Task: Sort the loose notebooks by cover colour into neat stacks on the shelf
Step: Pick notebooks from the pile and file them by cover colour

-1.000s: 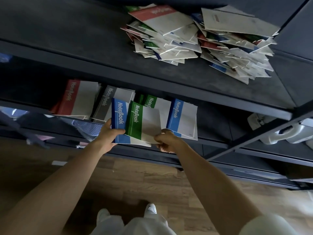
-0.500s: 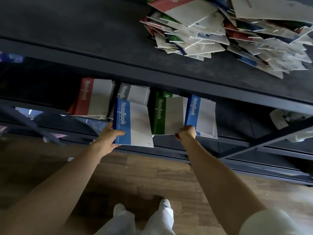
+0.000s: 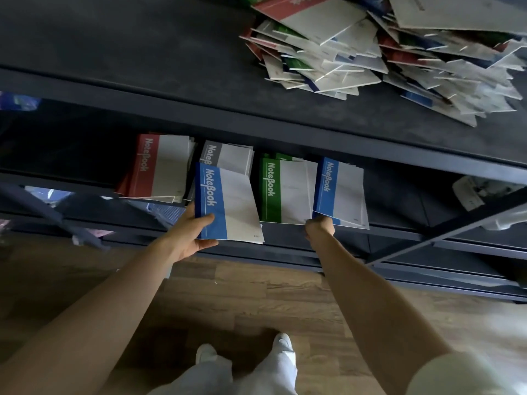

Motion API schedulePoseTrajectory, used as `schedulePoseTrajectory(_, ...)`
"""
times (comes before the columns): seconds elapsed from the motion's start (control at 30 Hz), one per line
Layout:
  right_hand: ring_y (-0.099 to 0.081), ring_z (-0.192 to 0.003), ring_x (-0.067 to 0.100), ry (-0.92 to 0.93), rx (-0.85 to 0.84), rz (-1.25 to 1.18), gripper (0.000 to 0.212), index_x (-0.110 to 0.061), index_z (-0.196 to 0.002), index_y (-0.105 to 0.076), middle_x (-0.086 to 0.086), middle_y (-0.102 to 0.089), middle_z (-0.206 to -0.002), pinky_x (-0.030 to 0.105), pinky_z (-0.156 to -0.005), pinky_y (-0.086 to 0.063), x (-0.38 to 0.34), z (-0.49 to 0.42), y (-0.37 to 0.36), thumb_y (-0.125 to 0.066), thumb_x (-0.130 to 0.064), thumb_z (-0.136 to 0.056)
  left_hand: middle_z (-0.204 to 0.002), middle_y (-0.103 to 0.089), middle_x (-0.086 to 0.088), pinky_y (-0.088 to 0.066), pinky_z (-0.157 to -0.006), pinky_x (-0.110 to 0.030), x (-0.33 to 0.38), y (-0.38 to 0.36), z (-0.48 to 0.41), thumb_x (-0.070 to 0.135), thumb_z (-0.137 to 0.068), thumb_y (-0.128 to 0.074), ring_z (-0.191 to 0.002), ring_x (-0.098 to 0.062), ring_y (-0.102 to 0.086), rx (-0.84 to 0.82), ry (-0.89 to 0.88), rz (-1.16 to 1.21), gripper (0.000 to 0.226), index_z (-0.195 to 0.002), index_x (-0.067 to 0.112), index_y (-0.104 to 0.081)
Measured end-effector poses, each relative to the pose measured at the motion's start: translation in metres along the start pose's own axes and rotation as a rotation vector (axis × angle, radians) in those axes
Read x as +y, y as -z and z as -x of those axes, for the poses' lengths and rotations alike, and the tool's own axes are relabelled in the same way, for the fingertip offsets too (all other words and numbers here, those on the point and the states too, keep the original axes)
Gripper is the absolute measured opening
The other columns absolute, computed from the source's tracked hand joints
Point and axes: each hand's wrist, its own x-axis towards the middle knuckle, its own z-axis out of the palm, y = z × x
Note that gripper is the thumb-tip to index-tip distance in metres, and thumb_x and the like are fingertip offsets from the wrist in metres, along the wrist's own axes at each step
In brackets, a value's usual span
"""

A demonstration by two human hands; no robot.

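On the lower shelf (image 3: pixel 399 195) lie sorted stacks: a red stack (image 3: pixel 159 166), a grey stack (image 3: pixel 228 155), a green stack (image 3: pixel 285 192) and a blue stack (image 3: pixel 342 192). My left hand (image 3: pixel 191 232) grips a blue notebook (image 3: pixel 228 203) by its near left corner, holding it in front of the grey stack. My right hand (image 3: pixel 319 226) has its fingers curled on the near right corner of the top green notebook, right beside the blue stack. A loose pile of mixed notebooks (image 3: pixel 385 52) lies on the top shelf (image 3: pixel 142 52).
The dark shelf unit has a diagonal brace (image 3: pixel 456 229) on the right and more shelves below. White objects (image 3: pixel 473 192) sit at the lower shelf's right end. Wooden floor (image 3: pixel 256 295) and my white shoes (image 3: pixel 282 346) are below.
My right hand carried the green notebook off the blue one and laid it on the green stack. My left hand kept the blue notebook, shifting slightly right.
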Motion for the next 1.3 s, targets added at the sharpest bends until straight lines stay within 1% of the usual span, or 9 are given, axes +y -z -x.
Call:
schedulePoseTrajectory(0.1, -0.053, -0.082, 0.024, 0.024, -0.027, 0.143, 0.028, -0.001, -0.118, -0.054, 0.010, -0.055, -0.088, 0.028, -0.067, -0.046, 0.007, 0.003, 0.009, -0.047, -0.004, -0.091, -0.101, -0.051, 0.004, -0.050, -0.058, -0.027, 0.004, -0.017, 0.001, 0.007, -0.095, -0.051, -0.096, -0.019, -0.050, -0.038, -0.002, -0.002, 0.039, -0.123, 0.031, -0.039)
schedulePoseTrajectory(0.2, -0.055, -0.084, 0.026, 0.062, -0.087, 0.282, 0.036, -0.001, -0.125, -0.051, 0.007, -0.056, -0.080, 0.024, -0.054, -0.043, 0.012, 0.011, 0.025, -0.046, -0.005, -0.089, -0.103, -0.052, 0.004, -0.046, -0.059, -0.028, 0.005, -0.041, -0.003, -0.003, -0.090, -0.054, -0.091, -0.017, -0.052, -0.103, -0.025, -0.034, 0.057, -0.133, 0.028, -0.037)
schedulePoseTrajectory(0.3, -0.059, -0.103, 0.030, 0.128, -0.094, 0.383, 0.036, -0.003, -0.127, -0.050, 0.015, -0.061, -0.114, 0.032, -0.079, -0.050, 0.024, 0.015, 0.044, -0.047, -0.007, -0.091, -0.102, -0.051, 0.002, -0.047, -0.061, -0.029, 0.002, -0.074, -0.004, -0.013, -0.084, -0.054, -0.090, -0.017, -0.052, -0.156, -0.053, -0.076, 0.070, -0.138, 0.026, -0.031)
schedulePoseTrajectory(0.47, -0.044, -0.123, 0.035, 0.208, -0.079, 0.580, 0.048, -0.015, -0.139, -0.036, 0.014, -0.045, -0.135, 0.048, -0.100, -0.042, 0.049, 0.013, 0.082, -0.046, -0.029, -0.095, -0.112, -0.051, -0.004, -0.048, -0.062, -0.029, -0.012, -0.133, -0.004, -0.012, -0.086, -0.054, -0.087, -0.016, -0.053, -0.158, -0.068, -0.067, 0.069, -0.140, 0.024, -0.030)
schedulePoseTrajectory(0.63, -0.027, -0.135, 0.034, 0.243, -0.066, 0.777, 0.057, -0.022, -0.148, -0.019, 0.012, -0.030, -0.146, 0.052, -0.106, -0.028, 0.066, 0.003, 0.123, -0.039, -0.042, -0.098, -0.115, -0.049, -0.005, -0.048, -0.060, -0.028, -0.029, -0.186, -0.007, -0.013, -0.087, -0.052, -0.100, -0.024, -0.052, -0.142, -0.058, -0.016, 0.070, -0.142, 0.024, -0.030)
schedulePoseTrajectory(0.9, -0.023, -0.137, 0.034, 0.263, -0.050, 0.875, 0.060, -0.026, -0.149, -0.013, 0.011, -0.023, -0.150, 0.054, -0.109, -0.025, 0.085, -0.029, 0.160, -0.038, -0.043, -0.097, -0.122, -0.048, -0.005, -0.051, -0.063, -0.029, -0.053, -0.257, -0.030, -0.023, -0.081, -0.046, -0.110, -0.028, -0.050, -0.159, -0.051, 0.037, 0.080, -0.140, 0.029, -0.031)
schedulePoseTrajectory(1.07, -0.021, -0.138, 0.032, 0.254, -0.074, 0.849, 0.062, -0.026, -0.150, -0.011, 0.011, -0.020, -0.152, 0.055, -0.111, -0.023, 0.096, -0.052, 0.172, -0.040, -0.039, -0.097, -0.124, -0.047, -0.005, -0.052, -0.067, -0.026, -0.054, -0.287, -0.058, -0.021, -0.083, -0.049, -0.111, -0.025, -0.049, -0.109, -0.094, 0.056, 0.077, -0.141, 0.026, -0.031)
schedulePoseTrajectory(1.2, -0.022, -0.138, 0.032, 0.271, -0.101, 0.841, 0.060, -0.026, -0.150, -0.012, 0.011, -0.020, -0.152, 0.055, -0.111, -0.022, 0.101, -0.065, 0.173, -0.040, -0.036, -0.098, -0.137, -0.042, -0.014, -0.052, -0.069, -0.026, -0.062, -0.300, -0.083, -0.018, -0.084, -0.052, -0.110, -0.029, -0.052, 0.059, -0.090, 0.039, 0.074, -0.146, 0.018, -0.031)
schedulePoseTrajectory(1.3, -0.023, -0.137, 0.033, 0.279, -0.123, 0.848, 0.059, -0.027, -0.150, -0.012, 0.011, -0.021, -0.150, 0.055, -0.112, -0.022, 0.102, -0.072, 0.171, -0.039, -0.035, -0.098, -0.141, -0.042, -0.016, -0.050, -0.089, -0.032, -0.070, -0.305, -0.094, -0.013, -0.084, -0.057, -0.119, -0.032, -0.051, 0.157, -0.096, -0.028, 0.074, -0.147, 0.013, -0.028)
